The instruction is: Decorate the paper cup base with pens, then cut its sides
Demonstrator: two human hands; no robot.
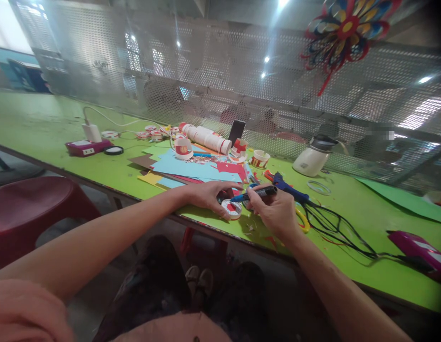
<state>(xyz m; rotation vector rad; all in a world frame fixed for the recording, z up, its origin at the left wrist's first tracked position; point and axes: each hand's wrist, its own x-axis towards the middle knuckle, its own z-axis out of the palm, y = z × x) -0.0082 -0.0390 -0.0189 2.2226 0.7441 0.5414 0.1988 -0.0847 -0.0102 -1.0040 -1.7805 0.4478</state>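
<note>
Head view, left hand (pixel 205 194), grip around red-and-white disc (pixel 232 209), near tabletop (pixel 38 123) edge, right hand (pixel 277 211), grip clenched on blue-tipped marker (pixel 262 192), paper sheets (pixel 185 168) beyond, kettle (pixel 311 160) far right.

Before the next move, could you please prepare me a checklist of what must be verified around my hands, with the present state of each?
1. Left hand at the edge of the white disc: ok.
2. Marker gripped in the right hand: ok.
3. Marker tip directed at the disc: ok.
4. Tip actually touching the disc: cannot tell, too small to see.
5. Blue glue gun well away from the right hand: not ok, it lies close beyond it.
6. Glue gun cold: cannot tell.
</note>
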